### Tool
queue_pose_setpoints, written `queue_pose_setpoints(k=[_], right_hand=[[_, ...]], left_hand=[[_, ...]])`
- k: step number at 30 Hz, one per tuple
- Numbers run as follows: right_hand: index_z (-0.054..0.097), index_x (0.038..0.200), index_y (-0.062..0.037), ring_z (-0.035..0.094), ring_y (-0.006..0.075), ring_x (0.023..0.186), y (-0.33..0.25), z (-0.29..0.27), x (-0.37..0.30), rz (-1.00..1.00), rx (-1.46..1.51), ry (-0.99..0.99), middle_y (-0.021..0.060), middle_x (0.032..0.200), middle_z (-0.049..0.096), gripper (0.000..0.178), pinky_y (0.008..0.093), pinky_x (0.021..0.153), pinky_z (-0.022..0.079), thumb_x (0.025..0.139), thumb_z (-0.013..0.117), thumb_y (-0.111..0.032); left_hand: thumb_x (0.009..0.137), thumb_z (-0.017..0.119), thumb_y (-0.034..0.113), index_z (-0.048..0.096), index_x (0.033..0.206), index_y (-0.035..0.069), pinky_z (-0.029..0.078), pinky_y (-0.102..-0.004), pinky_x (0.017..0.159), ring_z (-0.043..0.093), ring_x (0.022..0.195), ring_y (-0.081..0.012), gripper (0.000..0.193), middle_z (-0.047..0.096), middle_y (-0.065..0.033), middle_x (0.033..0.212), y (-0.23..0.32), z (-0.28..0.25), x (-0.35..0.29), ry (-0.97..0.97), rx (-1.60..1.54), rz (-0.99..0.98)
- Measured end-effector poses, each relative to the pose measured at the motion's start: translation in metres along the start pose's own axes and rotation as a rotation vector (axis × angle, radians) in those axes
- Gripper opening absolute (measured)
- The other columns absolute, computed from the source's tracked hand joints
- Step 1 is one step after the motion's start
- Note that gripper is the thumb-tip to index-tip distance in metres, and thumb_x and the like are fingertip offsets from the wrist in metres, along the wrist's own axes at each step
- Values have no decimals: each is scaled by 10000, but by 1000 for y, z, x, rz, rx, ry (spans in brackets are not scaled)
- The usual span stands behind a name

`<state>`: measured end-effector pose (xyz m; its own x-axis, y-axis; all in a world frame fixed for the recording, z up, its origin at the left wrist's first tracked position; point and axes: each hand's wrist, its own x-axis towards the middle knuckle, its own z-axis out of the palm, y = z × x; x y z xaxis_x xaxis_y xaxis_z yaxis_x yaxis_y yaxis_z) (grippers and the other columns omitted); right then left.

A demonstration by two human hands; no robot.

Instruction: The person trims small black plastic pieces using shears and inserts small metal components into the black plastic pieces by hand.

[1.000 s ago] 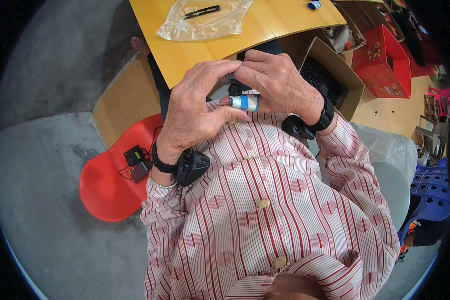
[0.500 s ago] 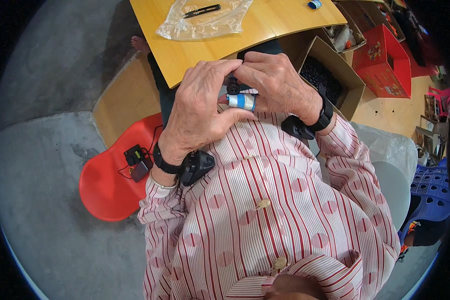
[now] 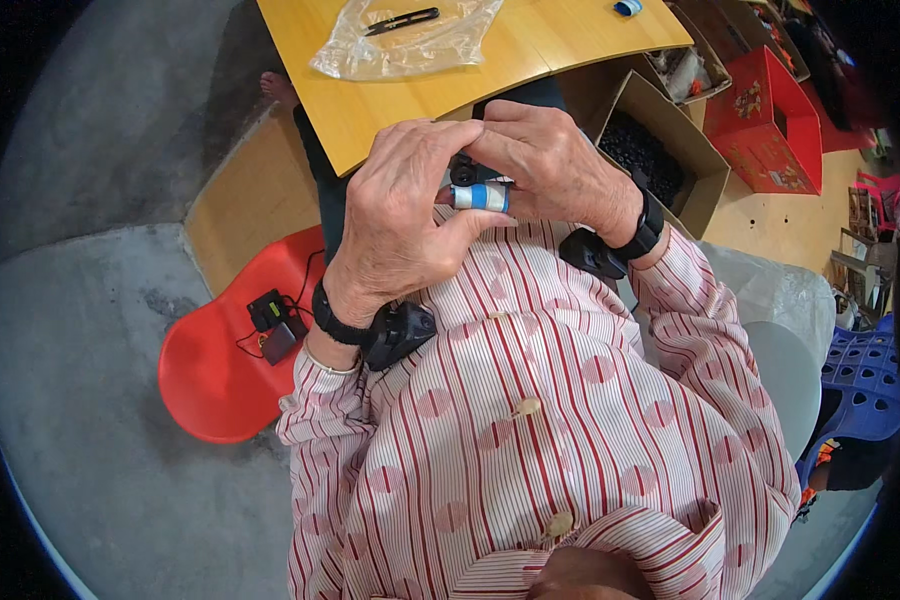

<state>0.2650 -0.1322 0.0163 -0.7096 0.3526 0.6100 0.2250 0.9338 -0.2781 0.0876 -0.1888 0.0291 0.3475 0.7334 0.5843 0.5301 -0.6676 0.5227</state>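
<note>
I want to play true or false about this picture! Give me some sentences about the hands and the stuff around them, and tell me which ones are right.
1. Both hands pinch one small black part. True.
2. The left hand has a blue-and-white wrap on its thumb. True.
3. The plastic bag lies on the floor. False: it lies on the yellow table.
4. The chair is green. False: it is red.
5. The right hand wears a black wristband. True.

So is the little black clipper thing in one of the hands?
No, the black snips lie on the clear plastic bag up on the yellow table, away from both hands.
</note>
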Motion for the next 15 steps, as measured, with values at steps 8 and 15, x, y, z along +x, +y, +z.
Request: queue_pose_setpoints(k=[8, 15], right_hand=[[561, 848, -86, 556, 206, 658, -1, -7, -1, 51, -185, 1, 33, 670, 540, 274, 316, 505, 477, 672, 721, -223], [581, 921, -98, 565, 201, 683, -3, -4, -2, 50, -240, -20, 22, 690, 552, 330, 319, 498, 485, 646, 717, -220]], left_hand=[[772, 744, 189, 536, 1120, -9, 497, -276, 795, 604, 925, -188, 451, 609, -107, 992, -8, -5, -14, 83, -526, -612], [853, 654, 144, 640, 966, -54, 479, -239, 775, 606, 839, -122, 229, 616, -65, 953, -10, -9, -14, -44, -864, -771]])
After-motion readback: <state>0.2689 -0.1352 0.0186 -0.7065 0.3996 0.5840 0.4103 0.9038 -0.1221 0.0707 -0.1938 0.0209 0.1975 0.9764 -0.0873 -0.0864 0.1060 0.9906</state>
